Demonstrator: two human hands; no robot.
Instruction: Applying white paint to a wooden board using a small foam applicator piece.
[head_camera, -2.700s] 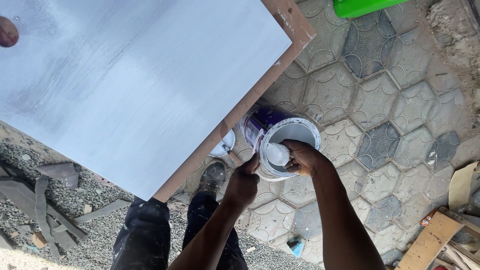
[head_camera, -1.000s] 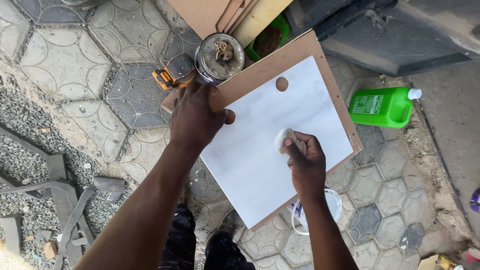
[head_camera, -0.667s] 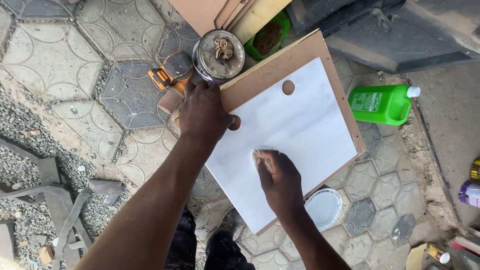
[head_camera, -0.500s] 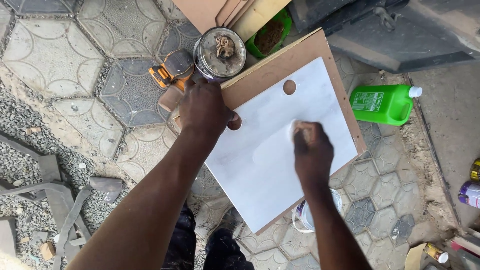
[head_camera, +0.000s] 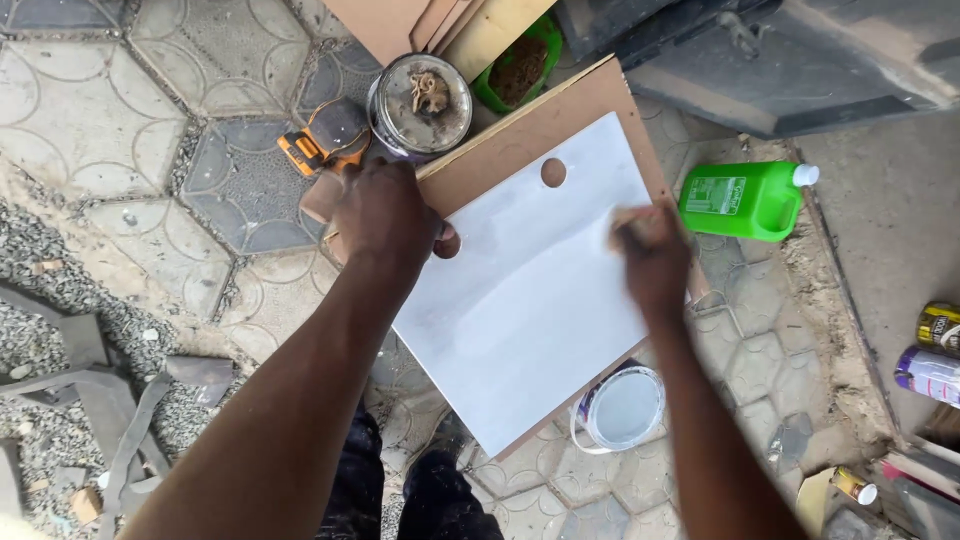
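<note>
Board (head_camera: 530, 300) sits mid-frame, tilted, its white-coated face up and a bare brown edge along the upper side; two round holes, one near the top, one by our left thumb. We're wiping or coating that white face, as far as we can judge. To do it well: keep the panel pinned so it doesn't slide, run long overlapping passes with even pressure, work right out to the edges and around the holes, avoid pooling.

Paint can (head_camera: 622, 408), open with pale contents, sits just under the lower right edge of the board, within easy reach.

Left hand (head_camera: 385, 215), upper middle of frame, presses flat on the board's upper left corner, fingers spread, thumb at the hole; it clamps rather than grasps.

Right hand (head_camera: 650, 255), right of centre, is curled closed on a small pale pad (head_camera: 622, 222) that peeks out above the knuckles, pressed to the white face near the right edge. Motion blur; we can't tell pad from cloth.
</note>
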